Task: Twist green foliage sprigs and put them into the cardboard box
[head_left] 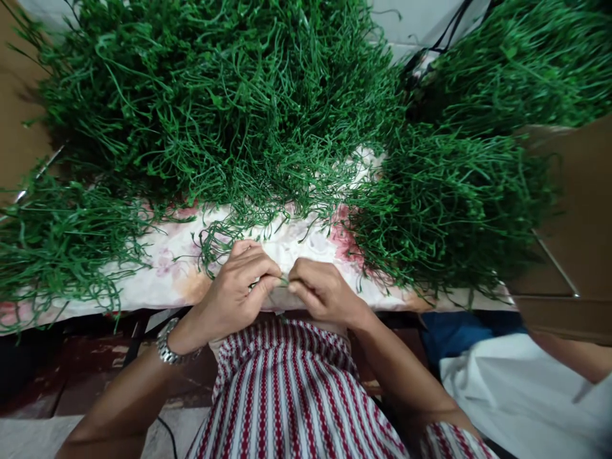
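The biggest thing in front of you is the heap of green strands [215, 95], a dense tangle of thin, wiry stems that covers the far side of the table. A second heap [459, 191] rises to your right, and a looser spill [52, 236] trails off to your left. Under them lies a floral cloth [162, 280], bare only in a strip along the near edge. A brown board [574, 223] stands at the right, with another person's arm [581, 358] and a white cloth [502, 395] below it. Striped fabric [287, 395] covers your lap.

Your left hand [239, 287] and right hand [322, 290] meet at the near edge of the cloth, almost touching, just clear of the heap's fringe. A wristwatch [167, 347] sits on your left wrist. Both sets of fingers are curled in, thumb pressed to forefinger, pinched on one single strand [285, 281] that bridges the small gap between your fingertips. Only a sliver of it shows; the rest is hidden in your grip.

That strand looks very light, thin and springy, more likely to bend than to snap. Being so narrow and smooth, it probably slips or rolls easily. Hold it with your fingertips close to the point you are working on, as a grip further out would let it flex away. Loose neighbours from the fringe would likely snag and drag along.
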